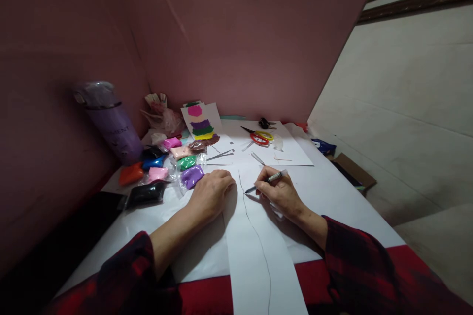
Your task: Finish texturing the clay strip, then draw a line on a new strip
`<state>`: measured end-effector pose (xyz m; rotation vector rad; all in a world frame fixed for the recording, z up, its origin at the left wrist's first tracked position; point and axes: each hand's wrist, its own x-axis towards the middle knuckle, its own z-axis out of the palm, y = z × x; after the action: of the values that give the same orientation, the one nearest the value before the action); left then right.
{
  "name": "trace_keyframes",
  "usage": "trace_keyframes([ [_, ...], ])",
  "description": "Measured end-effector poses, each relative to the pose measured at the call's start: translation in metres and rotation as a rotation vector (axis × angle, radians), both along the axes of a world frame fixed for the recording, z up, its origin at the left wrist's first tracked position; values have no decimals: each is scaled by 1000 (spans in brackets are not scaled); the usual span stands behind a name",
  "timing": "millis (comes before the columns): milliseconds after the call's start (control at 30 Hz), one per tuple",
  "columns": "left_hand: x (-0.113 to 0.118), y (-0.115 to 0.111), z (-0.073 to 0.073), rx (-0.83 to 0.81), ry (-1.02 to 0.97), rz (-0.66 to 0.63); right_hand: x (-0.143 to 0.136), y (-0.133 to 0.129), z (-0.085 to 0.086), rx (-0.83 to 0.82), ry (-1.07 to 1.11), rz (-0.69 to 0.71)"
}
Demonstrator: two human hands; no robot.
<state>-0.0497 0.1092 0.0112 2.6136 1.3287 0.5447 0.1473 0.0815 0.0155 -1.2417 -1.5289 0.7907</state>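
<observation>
Head view, right hand (280, 192) pinching slim marker (276, 176), left hand (211, 193) unclenched on paper strip (242, 261), wavy line (260, 241)

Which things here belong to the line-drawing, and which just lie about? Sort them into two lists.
In the job:
pen, held in the right hand
paper strip, bearing a dark line
left hand, beside the line

Apparently just lying about:
scissors
purple bottle
coloured packets
card with colour bands
</observation>
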Motion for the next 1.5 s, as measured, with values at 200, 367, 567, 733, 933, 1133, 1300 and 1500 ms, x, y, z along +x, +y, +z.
trace_keyframes([
  [200, 0, 0, 0, 3, 8, 11, 1, 0, -1, -14, -14, 19],
  [367, 0, 0, -1, 8, -4, 2, 3, 0, -2, -14, -17, 46],
  [567, 0, 1, -3, 9, -10, -2, 2, 1, -3, -18, 11, 6],
  [733, 0, 1, -4, 9, -9, -10, 1, 1, -3, -6, -6, 10],
  [933, -1, 1, -4, 13, -9, -11, 3, 1, -4, -24, 9, 38],
  [1133, 0, 2, -4, 11, -1, -4, 2, 3, -7, 5, -18, -51],
  [1300, 1, 2, -3, 10, 3, 6, 2, 3, -7, 23, -52, -48],
  [1500, 0, 2, -3, 13, -4, -7, 1, 1, -6, 2, -20, -14],
])
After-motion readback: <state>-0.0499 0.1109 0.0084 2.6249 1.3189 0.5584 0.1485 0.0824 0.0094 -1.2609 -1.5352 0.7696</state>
